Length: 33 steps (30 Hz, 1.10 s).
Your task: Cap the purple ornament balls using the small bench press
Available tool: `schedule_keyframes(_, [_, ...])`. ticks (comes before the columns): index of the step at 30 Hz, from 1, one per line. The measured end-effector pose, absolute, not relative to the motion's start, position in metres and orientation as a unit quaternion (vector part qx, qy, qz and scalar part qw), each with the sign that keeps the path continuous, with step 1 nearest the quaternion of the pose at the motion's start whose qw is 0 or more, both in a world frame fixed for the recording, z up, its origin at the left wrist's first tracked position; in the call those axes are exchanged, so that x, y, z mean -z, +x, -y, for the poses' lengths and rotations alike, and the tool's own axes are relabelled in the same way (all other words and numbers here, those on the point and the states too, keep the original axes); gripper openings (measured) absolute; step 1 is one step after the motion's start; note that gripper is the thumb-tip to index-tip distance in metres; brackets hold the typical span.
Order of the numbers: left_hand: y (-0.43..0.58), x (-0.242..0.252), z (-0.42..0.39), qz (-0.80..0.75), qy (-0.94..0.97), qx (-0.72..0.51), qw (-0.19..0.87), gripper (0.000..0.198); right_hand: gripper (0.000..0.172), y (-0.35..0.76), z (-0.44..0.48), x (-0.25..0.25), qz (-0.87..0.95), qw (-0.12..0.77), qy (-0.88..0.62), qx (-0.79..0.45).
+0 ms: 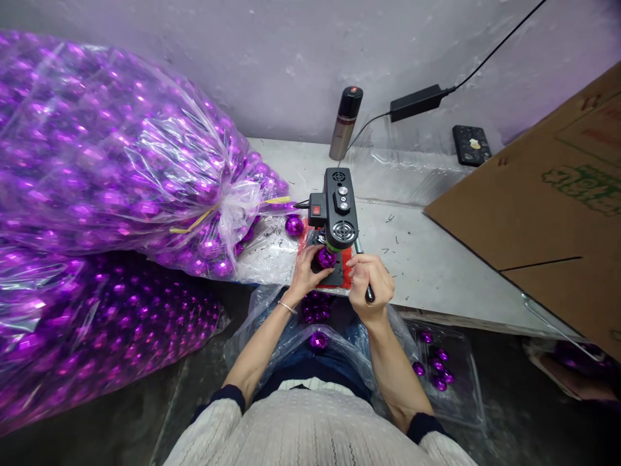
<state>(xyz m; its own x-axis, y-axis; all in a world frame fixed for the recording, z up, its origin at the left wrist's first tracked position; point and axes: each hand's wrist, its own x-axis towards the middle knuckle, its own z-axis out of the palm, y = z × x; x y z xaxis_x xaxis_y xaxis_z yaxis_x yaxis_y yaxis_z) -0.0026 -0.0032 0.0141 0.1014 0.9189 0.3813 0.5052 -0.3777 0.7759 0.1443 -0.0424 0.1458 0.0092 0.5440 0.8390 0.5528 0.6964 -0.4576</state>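
Note:
My left hand (pixel 307 272) grips a shiny purple faceted ball (pixel 326 257) between thumb and fingers. The ball sits beneath the head of a small black bench machine (pixel 340 207) with round vents and silver buttons. My right hand (pixel 371 283) is wrapped round the black-gripped lever (pixel 370 295) on the machine's right side. The machine's dark base (pixel 332 278) rests on a red sheet (pixel 347 262) at the table's front edge. Where ball and machine head meet is partly hidden. Another purple ball (pixel 294 225) lies just left of the machine.
Large clear bags of purple balls (pixel 97 142) fill the left side. Behind the machine stands a spray can (pixel 346 123), with a power adapter (pixel 418 102) and phone (pixel 471 145) farther right. A cardboard box (pixel 548 213) stands at right. Loose balls (pixel 438 366) lie in plastic below the table.

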Motion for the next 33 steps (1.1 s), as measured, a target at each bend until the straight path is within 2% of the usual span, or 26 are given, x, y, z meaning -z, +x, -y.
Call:
schedule_keyframes(7, [-0.002,-0.002,0.004,-0.48,0.706,-0.469,0.224,0.065,0.024,0.144,0.043,-0.137,0.698,0.6,-0.391,0.004])
schedule_keyframes(18, [-0.002,-0.003,0.006,-0.508,0.696,-0.436,0.259,0.066,0.025,0.144,0.043,-0.109,0.697,0.601,-0.388,0.034])
schedule_keyframes(33, [-0.003,-0.005,0.006,-0.501,0.709,-0.432,0.243,0.064,0.027,0.141,0.04,-0.078,0.662,0.644,-0.383,0.014])
